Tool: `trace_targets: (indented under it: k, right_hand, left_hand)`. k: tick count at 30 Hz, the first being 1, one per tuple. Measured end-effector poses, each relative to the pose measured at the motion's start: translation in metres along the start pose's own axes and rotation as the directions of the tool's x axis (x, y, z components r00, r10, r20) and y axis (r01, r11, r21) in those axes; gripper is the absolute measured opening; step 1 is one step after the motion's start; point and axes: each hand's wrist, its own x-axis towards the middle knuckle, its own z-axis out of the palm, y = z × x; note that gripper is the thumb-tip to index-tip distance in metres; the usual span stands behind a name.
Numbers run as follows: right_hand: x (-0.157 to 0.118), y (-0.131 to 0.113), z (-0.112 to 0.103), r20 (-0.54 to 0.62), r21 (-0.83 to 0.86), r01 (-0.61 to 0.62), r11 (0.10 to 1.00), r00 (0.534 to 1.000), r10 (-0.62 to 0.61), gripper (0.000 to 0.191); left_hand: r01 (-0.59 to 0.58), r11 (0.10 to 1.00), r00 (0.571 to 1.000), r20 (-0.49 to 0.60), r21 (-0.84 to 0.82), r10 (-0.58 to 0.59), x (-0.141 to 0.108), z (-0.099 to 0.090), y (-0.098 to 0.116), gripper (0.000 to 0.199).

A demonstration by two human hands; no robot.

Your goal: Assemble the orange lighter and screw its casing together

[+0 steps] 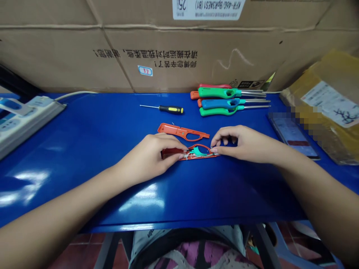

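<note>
An orange lighter half-shell (206, 156) lies on the blue table, with a teal trigger piece (198, 151) and thin wires inside it. My left hand (159, 153) pinches at the wires and the left part of this shell, its fingers covering much of that end. At the shell's right end, my right hand (232, 144) has thumb and forefinger pressed together; what is between the fingertips is too small to name. Just behind lies a second orange half-shell (179, 130), untouched, its inside facing up.
Behind lie a screwdriver (171, 109) and several assembled lighters (218, 103). A power strip (28, 114) is at the left. A phone (294, 136) and a yellow-taped package (322, 112) are at the right. A large cardboard box (112, 74) borders the table's back.
</note>
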Motion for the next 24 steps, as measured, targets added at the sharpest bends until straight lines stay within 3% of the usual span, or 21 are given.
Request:
trace_targets:
  k: [10,14,24]
  right_hand:
    - [0.001,0.004,0.006,-0.019,0.035,-0.024,0.999,1.000,0.024,0.023]
    - [0.000,0.003,0.005,-0.021,0.043,-0.026,0.999,0.999,0.027,0.025]
    - [-0.001,-0.002,0.004,-0.018,0.029,-0.073,0.997,0.997,0.074,0.025]
  left_hand:
    - [0.249,0.947,0.968,0.094,-0.205,-0.234,0.004,-0.001,-0.008,0.018]
    - [0.269,0.918,0.960,0.159,-0.291,-0.230,0.005,-0.003,-0.010,0.019]
    - [0.353,0.885,0.918,0.295,-0.304,-0.265,0.009,-0.011,-0.009,0.027]
